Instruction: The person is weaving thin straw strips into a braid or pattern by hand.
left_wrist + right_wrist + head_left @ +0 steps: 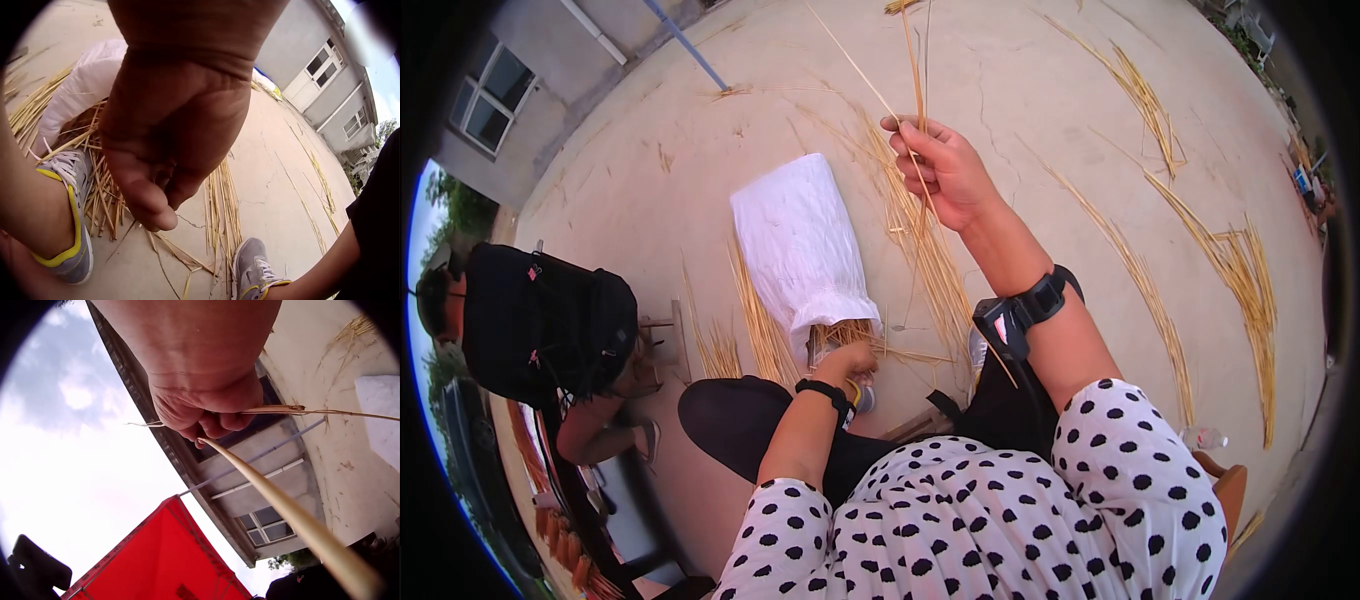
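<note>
Labels offer us little to read: print on the clear bottle (1203, 438) near the wooden chair (1229, 490) is too small to make out, as are the pink marks on the black clothing of the person (545, 320) at the left, while the gray shoe (250, 265) bears a dark curved mark on its side. We hold our right hand (937, 165) up over the concrete ground (1000, 60), its fingers curled and pinching a pale stalk (855, 64) and a brown stalk (918, 75). The pale stalk slants through the grip, reaching beyond the fingertips and back past the heel of the hand; the brown stalk stands more steeply beside it. Our left hand (850, 362) is low, at the mouth of the white sack (800, 240), just beside the loose straw (845, 330) there. Its fingers are bent toward the thumb, and we cannot tell whether they have hold of anything. Between our feet and farther out lie long straw bundles (935, 270), and from the right wrist we see a red canopy (162, 556) against the sky.
</note>
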`<state>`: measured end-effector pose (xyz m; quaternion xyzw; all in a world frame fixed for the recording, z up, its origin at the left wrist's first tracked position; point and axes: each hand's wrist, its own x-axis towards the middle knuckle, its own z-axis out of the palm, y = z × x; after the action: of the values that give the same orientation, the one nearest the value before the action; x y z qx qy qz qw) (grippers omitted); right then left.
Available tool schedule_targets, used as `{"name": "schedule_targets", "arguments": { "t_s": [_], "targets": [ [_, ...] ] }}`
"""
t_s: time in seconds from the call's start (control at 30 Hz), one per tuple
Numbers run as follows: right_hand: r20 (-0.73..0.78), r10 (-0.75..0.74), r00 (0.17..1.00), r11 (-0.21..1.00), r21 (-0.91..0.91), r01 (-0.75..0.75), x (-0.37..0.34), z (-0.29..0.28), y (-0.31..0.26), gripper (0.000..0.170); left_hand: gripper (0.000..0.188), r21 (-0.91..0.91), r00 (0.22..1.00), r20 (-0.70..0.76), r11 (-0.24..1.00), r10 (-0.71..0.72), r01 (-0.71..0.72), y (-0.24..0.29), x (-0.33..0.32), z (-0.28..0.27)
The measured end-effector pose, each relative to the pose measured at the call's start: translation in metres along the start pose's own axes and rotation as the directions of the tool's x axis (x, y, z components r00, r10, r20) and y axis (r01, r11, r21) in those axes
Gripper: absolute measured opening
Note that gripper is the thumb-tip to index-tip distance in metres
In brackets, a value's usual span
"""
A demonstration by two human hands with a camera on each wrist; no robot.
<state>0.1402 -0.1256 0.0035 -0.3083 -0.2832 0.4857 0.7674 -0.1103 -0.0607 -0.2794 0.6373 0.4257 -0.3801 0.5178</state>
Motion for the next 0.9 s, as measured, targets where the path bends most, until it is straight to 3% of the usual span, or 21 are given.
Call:
{"name": "schedule_targets", "arguments": {
  "t_s": [0.03,0.1,0.13,0.17,0.23,0.27,0.33,0.37,0.43,0.5,0.57,0.6,0.73,0.9],
  "targets": [
    [-0.013,0.002,1.0,1.0,0.002,-0.002,-0.001,0.0,0.0,0.023,0.023,0.004,1.0,-0.01,1.0,0.004,-0.004,-0.026,0.031,0.002],
    [-0.017,-0.008,1.0,1.0,0.003,0.008,-0.002,0.001,-0.002,0.024,0.029,0.228,0.942,-0.256,0.961,0.217,-0.16,-0.066,0.083,-0.01],
    [-0.019,-0.002,1.0,1.0,0.016,0.003,-0.001,-0.001,-0.001,0.024,0.031,0.198,0.909,-0.394,0.978,0.138,-0.063,-0.041,0.056,-0.017],
    [-0.021,0.004,1.0,1.0,0.029,-0.003,-0.001,-0.001,-0.001,0.024,0.035,0.299,0.893,-0.427,0.954,0.141,-0.007,-0.021,0.022,-0.019],
    [0.002,0.004,1.0,0.999,0.043,-0.004,-0.001,-0.001,-0.002,0.024,0.038,0.489,0.922,-0.288,0.868,0.258,-0.09,-0.009,-0.001,-0.033],
    [0.001,0.01,1.0,0.999,0.031,-0.01,-0.002,-0.002,0.0,0.024,0.038,0.49,0.912,-0.309,0.867,0.269,-0.09,0.003,-0.013,-0.045],
    [0.021,0.027,0.999,1.0,0.013,-0.027,-0.003,0.0,0.001,0.025,0.038,0.29,0.979,-0.15,0.953,0.137,-0.089,0.056,-0.08,-0.073],
    [0.042,0.015,0.999,1.0,0.011,-0.016,-0.003,0.0,0.003,0.025,0.035,0.243,0.967,-0.165,0.958,0.193,-0.15,0.08,-0.102,-0.091],
    [0.08,0.088,0.993,0.996,-0.015,-0.088,-0.005,0.003,0.006,0.024,0.034,0.05,0.774,-0.387,0.85,0.501,-0.525,0.119,-0.167,-0.106],
    [0.116,0.11,0.987,0.994,-0.04,-0.106,-0.008,0.009,0.012,0.022,0.033,-0.067,0.577,-0.52,0.644,0.63,-0.762,0.15,-0.227,-0.118],
    [0.16,0.208,0.965,0.974,-0.122,-0.19,-0.013,0.012,0.017,0.02,0.035,-0.115,0.407,-0.625,0.437,0.666,-0.892,0.171,-0.263,-0.125],
    [0.17,0.254,0.952,0.961,-0.153,-0.229,-0.014,0.018,0.019,0.019,0.036,-0.101,0.359,-0.657,0.395,0.663,-0.913,0.177,-0.277,-0.128],
    [0.22,0.342,0.913,0.921,-0.27,-0.28,-0.018,0.02,0.031,0.017,0.039,-0.078,0.265,-0.724,0.307,0.637,-0.949,0.189,-0.285,-0.139],
    [0.216,0.397,0.892,0.88,-0.365,-0.304,-0.02,0.02,0.041,0.018,0.034,-0.148,0.219,-0.738,0.163,0.638,-0.975,0.192,-0.273,-0.142]
  ]
}}
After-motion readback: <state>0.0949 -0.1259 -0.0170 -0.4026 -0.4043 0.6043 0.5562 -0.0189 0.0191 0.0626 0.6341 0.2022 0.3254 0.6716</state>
